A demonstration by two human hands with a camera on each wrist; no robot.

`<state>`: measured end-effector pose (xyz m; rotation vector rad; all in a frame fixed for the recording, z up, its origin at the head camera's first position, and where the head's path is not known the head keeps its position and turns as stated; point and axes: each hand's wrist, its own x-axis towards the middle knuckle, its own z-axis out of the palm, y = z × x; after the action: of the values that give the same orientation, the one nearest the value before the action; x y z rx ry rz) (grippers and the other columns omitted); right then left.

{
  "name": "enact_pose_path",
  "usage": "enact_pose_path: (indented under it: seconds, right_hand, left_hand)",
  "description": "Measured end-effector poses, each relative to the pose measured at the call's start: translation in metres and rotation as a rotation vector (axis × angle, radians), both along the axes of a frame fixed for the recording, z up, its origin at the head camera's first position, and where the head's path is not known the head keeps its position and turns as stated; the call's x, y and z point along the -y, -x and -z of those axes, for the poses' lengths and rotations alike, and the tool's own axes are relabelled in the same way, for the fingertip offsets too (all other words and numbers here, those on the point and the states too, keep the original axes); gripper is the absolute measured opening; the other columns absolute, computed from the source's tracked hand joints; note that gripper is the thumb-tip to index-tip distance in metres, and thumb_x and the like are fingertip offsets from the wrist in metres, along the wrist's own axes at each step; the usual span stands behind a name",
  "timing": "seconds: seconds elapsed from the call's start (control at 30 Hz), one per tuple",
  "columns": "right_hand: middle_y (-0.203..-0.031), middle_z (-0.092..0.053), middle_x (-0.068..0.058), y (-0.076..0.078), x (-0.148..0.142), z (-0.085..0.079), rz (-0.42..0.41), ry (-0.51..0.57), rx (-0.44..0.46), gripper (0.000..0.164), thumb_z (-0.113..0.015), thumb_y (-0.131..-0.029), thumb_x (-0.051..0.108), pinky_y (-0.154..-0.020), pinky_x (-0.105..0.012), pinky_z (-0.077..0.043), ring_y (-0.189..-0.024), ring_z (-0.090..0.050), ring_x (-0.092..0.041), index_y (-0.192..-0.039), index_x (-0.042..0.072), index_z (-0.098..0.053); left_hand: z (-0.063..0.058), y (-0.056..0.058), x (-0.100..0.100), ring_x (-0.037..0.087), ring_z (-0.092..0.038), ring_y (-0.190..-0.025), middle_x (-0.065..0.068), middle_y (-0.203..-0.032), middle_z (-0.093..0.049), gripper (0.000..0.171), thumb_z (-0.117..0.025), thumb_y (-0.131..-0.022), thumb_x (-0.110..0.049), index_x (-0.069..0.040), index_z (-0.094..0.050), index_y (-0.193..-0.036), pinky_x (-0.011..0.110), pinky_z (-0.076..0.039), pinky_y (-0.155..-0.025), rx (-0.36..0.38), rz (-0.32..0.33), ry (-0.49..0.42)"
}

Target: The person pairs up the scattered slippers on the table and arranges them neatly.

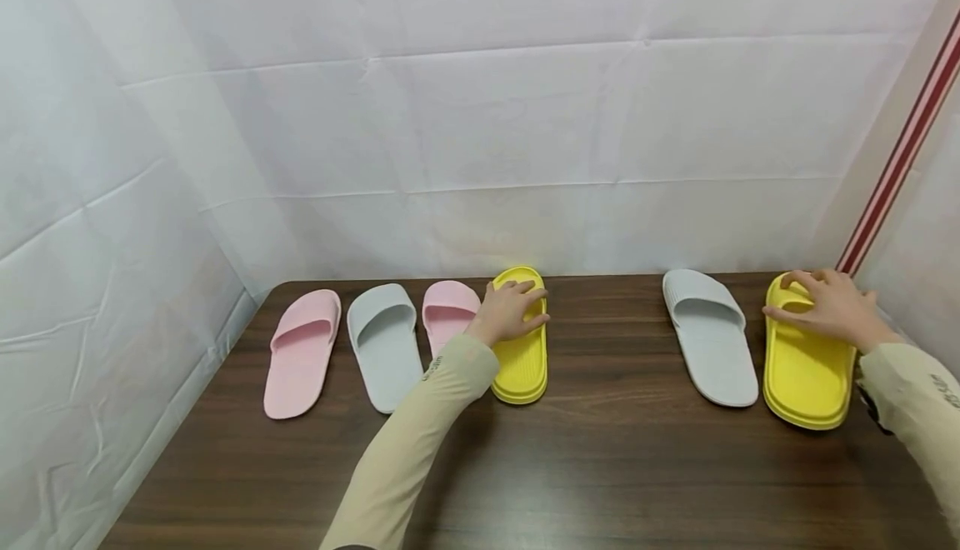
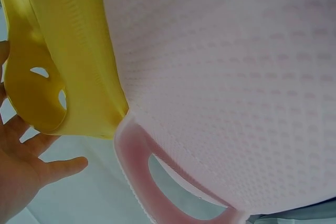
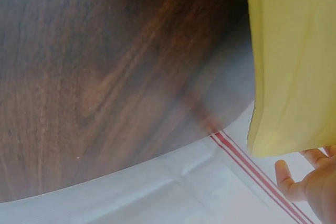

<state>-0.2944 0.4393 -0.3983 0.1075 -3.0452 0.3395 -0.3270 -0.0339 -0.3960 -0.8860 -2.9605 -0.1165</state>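
Head view shows us left hand (image 1: 510,312) over left yellow slipper (image 1: 520,369) at the far middle of the table (image 1: 622,467), right hand (image 1: 836,308) over right yellow slipper (image 1: 807,379) at its right end, whether gripping we cannot tell, so uneven pressure could skid either.

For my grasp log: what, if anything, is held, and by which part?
Whether anything is gripped cannot be told: left hand is at the far half of the left yellow slide, right hand at that of the right yellow slide.
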Motion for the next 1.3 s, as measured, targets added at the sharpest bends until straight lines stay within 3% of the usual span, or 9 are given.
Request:
enact_pose_path:
  seconds: [0.73, 1.3]
  right_hand:
    - [-0.12, -0.037, -0.028, -0.001, 0.012, -0.021, -0.041, -0.017, -0.079, 0.06, -0.058, -0.074, 0.059, -0.07, -0.071, -0.022, -0.107, -0.029, -0.049, -0.112, 0.014, -0.049]
    - [-0.118, -0.038, -0.026, 0.011, 0.064, -0.047, -0.116, 0.026, -0.125, 0.056, -0.062, -0.074, 0.055, -0.073, -0.071, -0.023, -0.107, -0.032, -0.049, -0.112, 0.016, -0.047]
  left_hand:
    - [0.001, -0.002, 0.001, 0.028, -0.038, -0.128, 0.003, -0.14, -0.04, 0.044, -0.043, -0.091, -0.042, -0.024, -0.044, -0.131, 0.062, -0.022, -0.1, 0.005, 0.007, -0.019]
    - [0.003, 0.003, 0.004, 0.028, -0.039, -0.126, 0.004, -0.138, -0.042, 0.043, -0.045, -0.091, -0.042, -0.024, -0.045, -0.13, 0.062, -0.024, -0.099, -0.014, 0.012, -0.042]
